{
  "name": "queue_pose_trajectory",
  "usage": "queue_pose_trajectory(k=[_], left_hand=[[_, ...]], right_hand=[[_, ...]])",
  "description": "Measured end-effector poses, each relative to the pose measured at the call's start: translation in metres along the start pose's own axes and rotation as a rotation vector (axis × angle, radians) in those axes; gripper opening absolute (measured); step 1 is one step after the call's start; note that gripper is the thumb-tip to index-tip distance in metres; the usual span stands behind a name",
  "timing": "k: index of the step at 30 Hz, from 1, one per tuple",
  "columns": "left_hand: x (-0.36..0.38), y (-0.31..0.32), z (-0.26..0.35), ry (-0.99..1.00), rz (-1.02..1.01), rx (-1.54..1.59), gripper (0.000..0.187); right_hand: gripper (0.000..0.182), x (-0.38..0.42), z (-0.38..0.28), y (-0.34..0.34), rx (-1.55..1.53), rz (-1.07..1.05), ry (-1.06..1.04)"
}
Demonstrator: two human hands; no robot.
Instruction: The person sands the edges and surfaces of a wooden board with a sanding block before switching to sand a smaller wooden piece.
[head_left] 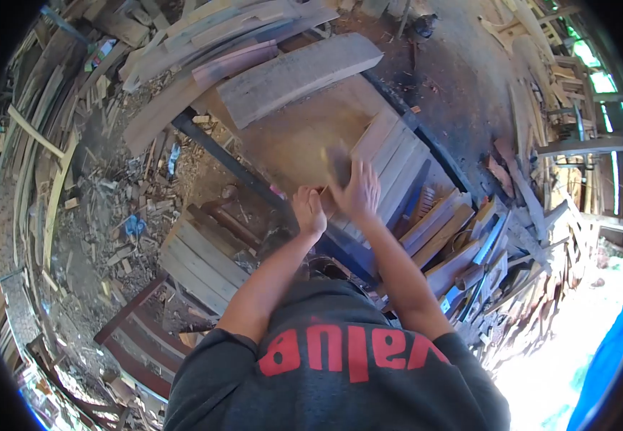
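Observation:
My right hand (358, 192) is over the workbench, its fingers round a dark block (339, 167) with a yellowish edge; both are blurred by motion. Close beside it, my left hand (309, 210) is closed at the end of a small reddish-brown wood piece (326, 197). Most of that piece is hidden under the hands. Beneath them lies the workbench (283, 147), its brown top dusty, with pale planks (395, 159) along its right part.
A thick grey beam (301, 75) lies across the bench's far end. Offcuts and tools (455, 251) crowd the right side. A slatted wooden stool (200, 266) stands at lower left, near a dark red slatted frame (146, 337). Wood scraps (121, 215) litter the floor.

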State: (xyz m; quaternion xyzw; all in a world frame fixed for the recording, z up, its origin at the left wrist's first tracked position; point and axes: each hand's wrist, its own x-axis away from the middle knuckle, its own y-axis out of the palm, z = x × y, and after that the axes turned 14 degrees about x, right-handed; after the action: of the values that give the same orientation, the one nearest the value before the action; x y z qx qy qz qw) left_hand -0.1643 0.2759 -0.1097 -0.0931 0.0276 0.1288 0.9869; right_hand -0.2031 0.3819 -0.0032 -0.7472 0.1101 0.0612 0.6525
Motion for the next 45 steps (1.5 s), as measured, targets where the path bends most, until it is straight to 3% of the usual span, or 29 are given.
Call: queue_pose_trajectory(k=[2,4,5,9,12,16,18,22,25,28,29,30,32,34,38,41,43,45], left_hand=[[-0.004,0.003,0.004,-0.024,0.014,0.085,0.037],[0.001,0.004,-0.005,0.128,0.023,0.022,0.037],[0.002,0.006,-0.005,0.036,0.058,0.054,0.037],[-0.003,-0.002,0.004,0.012,-0.005,-0.003,0.038],[-0.004,-0.003,-0.001,0.019,-0.018,0.040,0.033],[-0.001,0.000,-0.004,0.090,-0.007,0.031,0.035],[-0.004,-0.001,-0.006,0.190,-0.033,0.016,0.036],[-0.010,-0.002,0.010,0.080,-0.012,0.055,0.037],[-0.004,-0.011,-0.001,0.068,-0.058,-0.003,0.038],[-0.003,-0.004,-0.004,0.054,-0.030,0.060,0.037],[-0.002,-0.002,-0.019,0.139,-0.039,0.070,0.038],[-0.003,0.002,-0.029,0.218,-0.045,0.077,0.038],[-0.006,0.000,-0.001,0.130,-0.024,0.165,0.041],[-0.006,0.003,0.007,0.057,0.022,0.214,0.037],[-0.007,-0.006,-0.001,0.065,-0.049,0.023,0.040],[-0.008,-0.006,0.007,0.099,-0.080,0.129,0.039],[-0.007,-0.007,-0.003,0.107,-0.105,0.108,0.038],[-0.005,0.004,-0.024,0.193,-0.072,0.086,0.038]], right_hand=[[0.056,0.042,0.010,-0.010,0.001,-0.051,-0.060],[0.057,0.030,0.006,-0.018,0.009,-0.116,-0.087],[0.059,0.022,0.001,-0.018,-0.002,-0.165,-0.103],[0.058,-0.068,-0.019,0.022,0.049,-0.016,-0.058],[0.056,-0.055,-0.014,0.014,-0.004,0.030,-0.048],[0.063,0.027,0.003,-0.016,-0.020,-0.050,-0.059],[0.067,0.034,0.001,-0.016,0.022,-0.214,-0.069],[0.057,-0.057,-0.019,0.014,-0.001,-0.041,0.006],[0.052,-0.065,-0.018,0.008,-0.024,-0.104,0.031],[0.056,0.014,-0.006,-0.010,-0.020,-0.039,-0.015],[0.057,0.032,-0.005,-0.017,-0.032,-0.043,-0.036],[0.057,0.029,-0.003,-0.018,-0.019,-0.043,-0.032],[0.060,0.029,-0.006,-0.023,-0.032,-0.121,-0.091],[0.053,-0.014,-0.014,-0.012,-0.007,-0.088,-0.016],[0.049,-0.062,-0.021,0.001,-0.017,-0.096,0.060],[0.056,-0.005,-0.007,-0.005,-0.023,-0.006,0.018],[0.063,0.047,-0.006,-0.020,-0.038,-0.049,-0.015],[0.066,0.036,-0.004,-0.025,-0.036,-0.149,-0.028]])
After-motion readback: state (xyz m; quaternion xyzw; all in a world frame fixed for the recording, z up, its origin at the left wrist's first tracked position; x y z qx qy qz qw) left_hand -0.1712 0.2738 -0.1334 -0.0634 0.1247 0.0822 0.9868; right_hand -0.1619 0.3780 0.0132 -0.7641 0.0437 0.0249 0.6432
